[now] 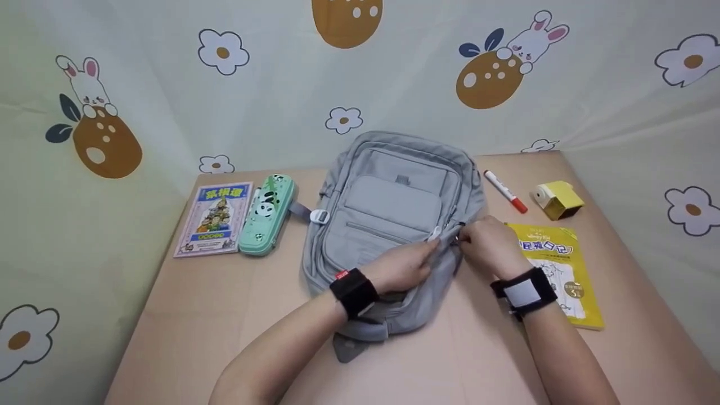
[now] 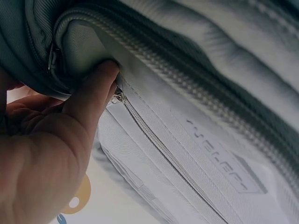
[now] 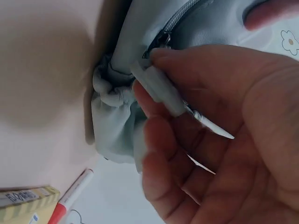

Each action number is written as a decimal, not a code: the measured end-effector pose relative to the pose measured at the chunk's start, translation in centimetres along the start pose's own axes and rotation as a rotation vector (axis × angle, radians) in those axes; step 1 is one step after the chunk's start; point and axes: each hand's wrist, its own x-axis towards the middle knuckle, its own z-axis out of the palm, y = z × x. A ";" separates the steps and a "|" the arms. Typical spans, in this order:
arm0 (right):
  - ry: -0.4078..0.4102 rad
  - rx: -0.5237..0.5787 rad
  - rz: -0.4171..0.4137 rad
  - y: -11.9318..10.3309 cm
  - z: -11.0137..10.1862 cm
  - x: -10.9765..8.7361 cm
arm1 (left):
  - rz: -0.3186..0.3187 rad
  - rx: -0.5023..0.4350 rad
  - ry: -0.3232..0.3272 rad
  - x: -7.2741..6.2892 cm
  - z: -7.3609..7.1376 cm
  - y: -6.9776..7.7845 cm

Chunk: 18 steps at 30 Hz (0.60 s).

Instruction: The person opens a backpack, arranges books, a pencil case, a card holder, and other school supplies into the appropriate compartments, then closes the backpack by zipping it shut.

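Note:
A grey backpack (image 1: 394,199) lies front side up on the table, its top towards the back wall. My left hand (image 1: 402,267) grips the bag's right side; in the left wrist view its thumb (image 2: 100,84) presses the front panel beside a small zipper (image 2: 159,144), the other fingers partly hidden. At the bag's right edge is my right hand (image 1: 489,244). Seen from the right wrist, it pinches a pale grey zipper pull (image 3: 161,88) between thumb and fingers, close to the end of a curved zipper (image 3: 180,16).
Left of the bag lie a pink-and-blue book (image 1: 214,219) and a green panda pencil case (image 1: 267,216). To the right are a red-capped marker (image 1: 505,191), a yellow box-shaped object (image 1: 562,199) and a yellow book (image 1: 588,292), partly behind my right hand. A patterned cloth (image 1: 281,101) hangs around the table.

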 end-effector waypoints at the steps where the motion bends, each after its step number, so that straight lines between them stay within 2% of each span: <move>1: -0.004 0.004 -0.003 0.0 -0.2 0.0 | 0.003 0.007 0.001 0.0 0.0 0.0; 6: -0.073 0.016 -0.017 -0.1 -1.1 -0.3 | 0.015 0.043 0.003 0.0 0.1 0.1; 10: -0.126 0.021 -0.068 -0.4 -1.8 -0.6 | 0.010 0.062 0.000 -0.1 0.1 0.2; 14: -0.172 0.075 -0.115 -0.8 -2.5 -1.0 | 0.014 0.098 -0.005 0.0 0.1 0.2; 18: -0.262 0.145 -0.103 -1.5 -2.9 -1.1 | 0.017 0.122 -0.005 0.0 0.2 0.2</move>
